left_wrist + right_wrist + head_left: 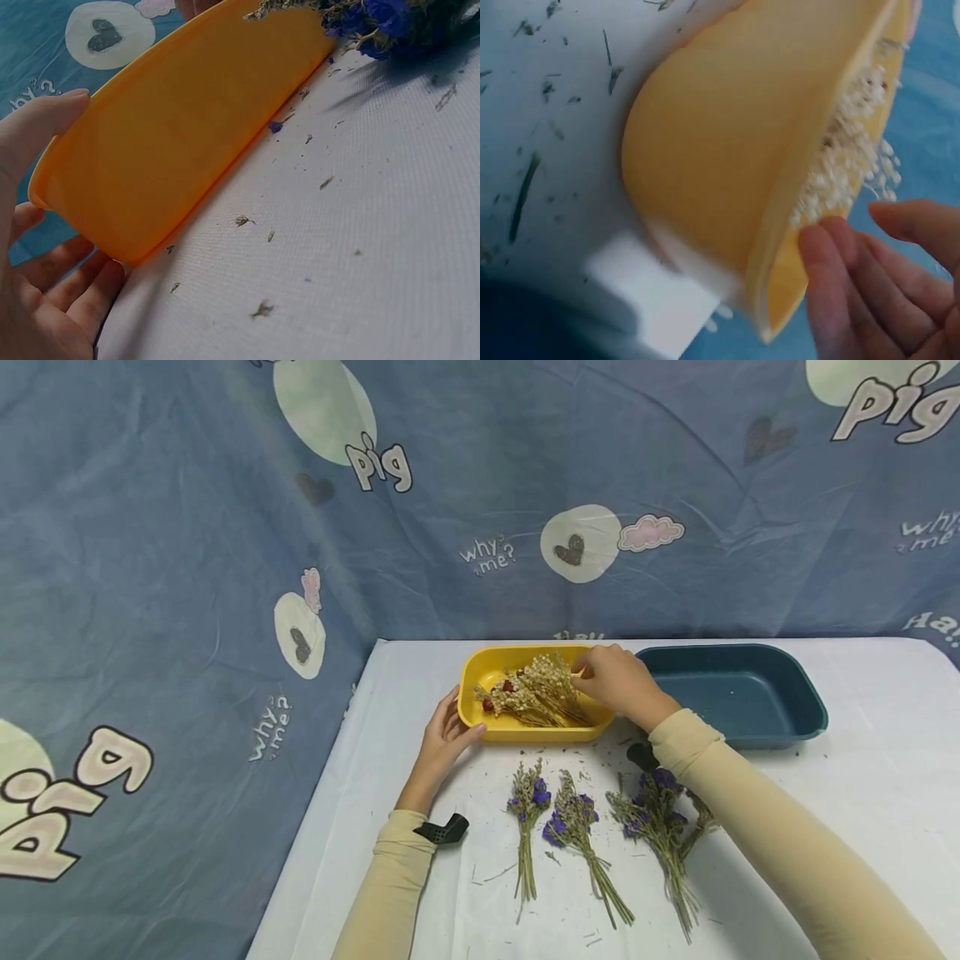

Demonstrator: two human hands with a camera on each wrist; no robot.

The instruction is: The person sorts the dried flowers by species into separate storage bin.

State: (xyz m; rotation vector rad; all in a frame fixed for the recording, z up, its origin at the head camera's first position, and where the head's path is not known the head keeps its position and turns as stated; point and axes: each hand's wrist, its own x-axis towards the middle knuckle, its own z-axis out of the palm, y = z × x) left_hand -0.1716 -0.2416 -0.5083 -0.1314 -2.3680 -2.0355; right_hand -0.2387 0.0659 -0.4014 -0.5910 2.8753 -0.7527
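At the left end of the yellow tray point(540, 736), my left hand point(442, 739) holds the corner. In the left wrist view the thumb point(64, 112) lies at the rim and the other fingers rest against the end wall. Dried flower bunches point(540, 689) with small cream blooms and a few dark red heads lie inside the tray. My right hand point(618, 681) is over the tray's right end, beside the stems. In the right wrist view its thumb and fingertips point(829, 244) stand apart near the cream flowers point(840, 165), with nothing visible between them.
A dark teal tray point(738, 693) stands to the right. In front lie purple-flowered dried bunches: one on the left point(527, 827), one in the middle point(581, 835), and more on the right point(663, 835), partly under the right sleeve. Plant bits dot the white tabletop point(480, 910). A printed blue cloth point(465, 485) hangs behind.
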